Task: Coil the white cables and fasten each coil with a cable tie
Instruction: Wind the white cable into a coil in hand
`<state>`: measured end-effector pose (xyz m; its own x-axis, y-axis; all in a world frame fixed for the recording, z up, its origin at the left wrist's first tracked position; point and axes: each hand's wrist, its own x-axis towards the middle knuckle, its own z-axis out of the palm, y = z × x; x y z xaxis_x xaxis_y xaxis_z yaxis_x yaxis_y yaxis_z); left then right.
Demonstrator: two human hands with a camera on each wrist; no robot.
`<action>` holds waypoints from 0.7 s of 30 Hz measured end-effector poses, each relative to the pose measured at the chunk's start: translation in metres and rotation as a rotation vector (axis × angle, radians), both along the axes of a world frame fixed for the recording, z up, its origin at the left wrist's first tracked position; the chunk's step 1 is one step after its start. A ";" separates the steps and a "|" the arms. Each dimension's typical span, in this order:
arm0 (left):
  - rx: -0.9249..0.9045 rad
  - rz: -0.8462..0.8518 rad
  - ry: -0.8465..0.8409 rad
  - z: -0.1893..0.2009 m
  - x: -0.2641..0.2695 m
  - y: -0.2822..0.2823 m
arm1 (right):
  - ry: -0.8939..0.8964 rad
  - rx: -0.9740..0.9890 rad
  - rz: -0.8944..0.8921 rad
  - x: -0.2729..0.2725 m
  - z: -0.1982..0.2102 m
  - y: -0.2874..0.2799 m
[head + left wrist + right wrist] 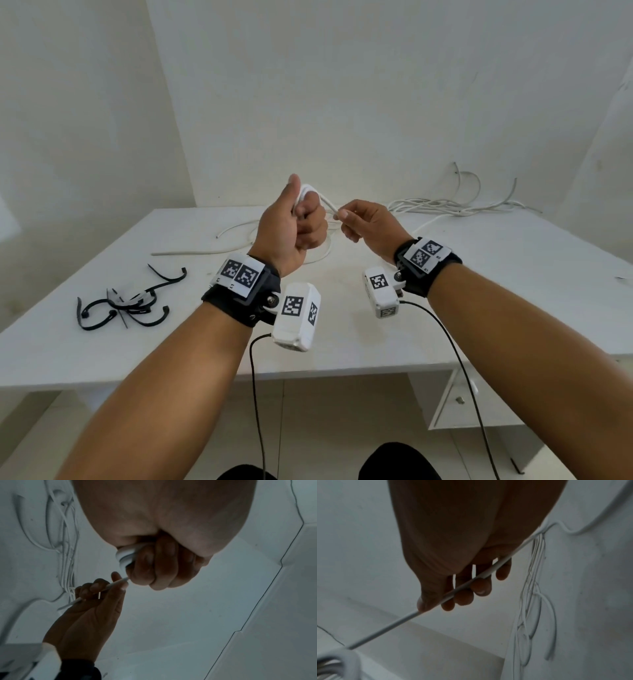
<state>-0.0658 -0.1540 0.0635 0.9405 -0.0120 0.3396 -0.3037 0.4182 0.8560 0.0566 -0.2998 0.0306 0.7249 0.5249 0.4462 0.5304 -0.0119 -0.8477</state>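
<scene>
My left hand (301, 219) is raised above the white table (479, 308) in a fist, gripping a small coil of white cable (308, 189) whose loops (123, 557) show beside the curled fingers. From the coil a straight run of the same cable (328, 204) leads to my right hand (356, 219), which pinches it between thumb and fingers (462, 596). The cable (412, 614) runs taut across that hand. Its slack lies on the table behind the hands. Black cable ties (126, 305) lie in a loose heap at the table's left.
A tangle of more white cables (455, 205) lies at the back right of the table against the wall. A loose white cable end (191, 253) stretches across the table's left centre. A drawer unit (459, 401) sits under the table's right side.
</scene>
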 end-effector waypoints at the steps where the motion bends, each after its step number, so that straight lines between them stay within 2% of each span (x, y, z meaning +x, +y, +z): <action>1: -0.006 0.008 -0.007 0.001 0.001 -0.001 | -0.021 -0.020 -0.023 0.001 -0.002 -0.001; 5: -0.011 0.109 -0.008 0.004 0.008 -0.008 | -0.167 -0.237 -0.054 -0.019 -0.010 0.004; 12: 0.195 0.442 0.035 -0.010 0.028 -0.016 | -0.268 -0.442 -0.026 -0.045 -0.017 0.014; 15: 0.410 0.555 0.027 -0.023 0.034 -0.013 | -0.344 -0.605 0.004 -0.049 -0.023 0.015; 17: 0.643 0.606 0.009 -0.033 0.038 -0.009 | -0.391 -0.696 -0.001 -0.050 -0.021 0.013; 19: 0.846 0.670 -0.002 -0.039 0.040 -0.004 | -0.443 -0.754 -0.010 -0.051 -0.017 0.009; 21: 0.960 0.673 0.016 -0.042 0.043 0.006 | -0.455 -0.777 -0.024 -0.051 -0.013 0.005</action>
